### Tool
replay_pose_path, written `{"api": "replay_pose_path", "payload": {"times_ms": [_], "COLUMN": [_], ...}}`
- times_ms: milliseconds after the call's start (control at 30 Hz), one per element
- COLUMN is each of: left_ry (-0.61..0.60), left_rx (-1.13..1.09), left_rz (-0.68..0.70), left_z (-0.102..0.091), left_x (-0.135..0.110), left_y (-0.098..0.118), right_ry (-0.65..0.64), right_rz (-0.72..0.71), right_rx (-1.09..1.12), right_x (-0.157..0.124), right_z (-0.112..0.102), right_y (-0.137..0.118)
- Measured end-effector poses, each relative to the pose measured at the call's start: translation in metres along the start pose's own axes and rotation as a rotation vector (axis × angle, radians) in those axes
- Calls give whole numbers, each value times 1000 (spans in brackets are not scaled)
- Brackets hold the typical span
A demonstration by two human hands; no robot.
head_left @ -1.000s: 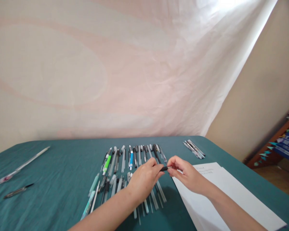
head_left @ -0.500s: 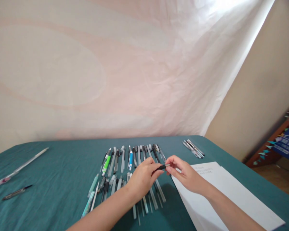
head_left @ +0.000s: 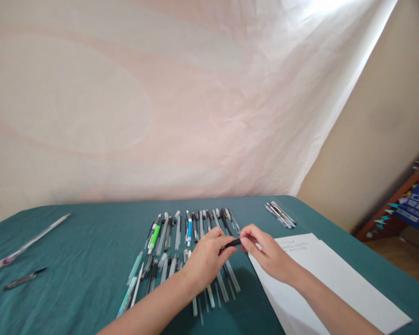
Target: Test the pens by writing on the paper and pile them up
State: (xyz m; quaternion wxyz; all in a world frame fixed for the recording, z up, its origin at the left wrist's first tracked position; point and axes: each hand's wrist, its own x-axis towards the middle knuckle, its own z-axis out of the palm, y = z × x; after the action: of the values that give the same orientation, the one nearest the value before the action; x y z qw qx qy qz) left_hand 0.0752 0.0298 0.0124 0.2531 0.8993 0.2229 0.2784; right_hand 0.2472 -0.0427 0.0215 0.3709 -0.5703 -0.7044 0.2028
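1 black pen part (head_left: 233, 243) bridges left hand (head_left: 207, 256) and right hand (head_left: 267, 253).

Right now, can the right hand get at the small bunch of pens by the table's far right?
Probably yes: only tablecloth shows between the right hand and the bunch of pens. But its fingertips are on the black pen, so it'd likely need freeing first.

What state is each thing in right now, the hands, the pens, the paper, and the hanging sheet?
Left hand: pinching the dark pen part
Right hand: fingertips at the dark pen part's end
Dark pen part: held off the table
Green pen: lying among others
Blue-and-white pen: lying among others
Paper: lying flat, with faint writing
Hanging sheet: spread, slightly creased
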Motion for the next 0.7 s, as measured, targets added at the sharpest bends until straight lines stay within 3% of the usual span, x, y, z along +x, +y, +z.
{"api": "replay_pose_path", "payload": {"times_ms": [200, 433, 600, 700], "left_ry": [17, 5, 1, 43], "left_rx": [14, 84, 93, -4], "left_rz": [16, 17, 7, -14], "left_z": [3, 6, 6, 4], "left_x": [-1, -2, -3, -2], "left_y": [1, -3, -2, 2], "right_ry": [59, 34, 22, 79], "right_rz": [1, 67, 145, 156], "right_rx": [-135, -141, 6, 177], "right_x": [-1, -1, 0, 0], "right_z": [5, 8, 12, 16], "right_y": [1, 0, 4, 7]}}
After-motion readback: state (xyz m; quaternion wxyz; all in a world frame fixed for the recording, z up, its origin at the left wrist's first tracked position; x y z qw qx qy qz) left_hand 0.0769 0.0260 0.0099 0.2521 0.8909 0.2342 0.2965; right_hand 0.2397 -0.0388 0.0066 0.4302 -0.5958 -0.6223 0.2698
